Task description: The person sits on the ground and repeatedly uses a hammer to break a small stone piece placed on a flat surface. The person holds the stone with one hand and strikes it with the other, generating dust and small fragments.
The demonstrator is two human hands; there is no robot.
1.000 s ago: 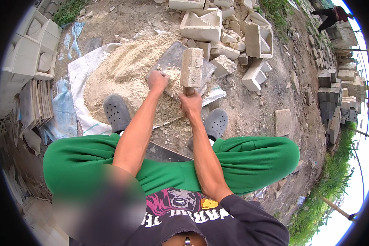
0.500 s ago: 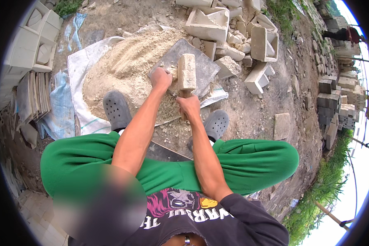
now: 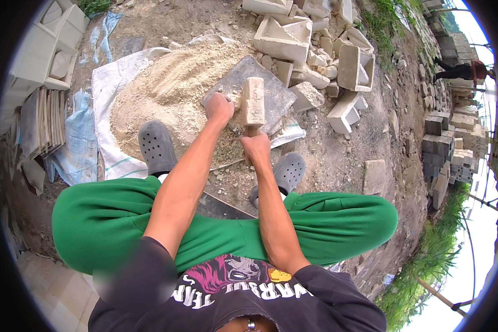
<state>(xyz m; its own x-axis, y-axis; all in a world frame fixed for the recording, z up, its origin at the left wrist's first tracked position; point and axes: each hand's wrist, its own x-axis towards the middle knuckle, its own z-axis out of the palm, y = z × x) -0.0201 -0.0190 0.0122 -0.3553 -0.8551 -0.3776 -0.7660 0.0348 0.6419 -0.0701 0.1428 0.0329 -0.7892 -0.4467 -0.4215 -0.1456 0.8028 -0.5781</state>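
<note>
My right hand (image 3: pixel 256 146) is wrapped round the short handle of a dusty, block-headed mallet (image 3: pixel 254 102). The mallet's pale head is above a dark grey flat slab (image 3: pixel 280 94); whether it touches the slab, I cannot tell. To the left, my left hand (image 3: pixel 220 108) is closed at the slab's left corner, and whatever its fingers hold is hidden. Beneath and around the slab lies a heap of pale crushed stone or sand (image 3: pixel 169 86), spread over a white woven sheet (image 3: pixel 106 88).
Broken pale block pieces (image 3: pixel 310 95) and hollow box-shaped castings (image 3: pixel 282 39) lie beyond the slab to the right. At the left stand thin stacked panels (image 3: pixel 45 122) beside a blue sheet (image 3: pixel 82 146). Grey blocks (image 3: pixel 436 143) are stacked far right, where another person (image 3: pixel 463 72) stands.
Both hands and the mallet keep nearly the same place over the slab. The view has shifted slightly, and the distant person at the right shows more fully.
</note>
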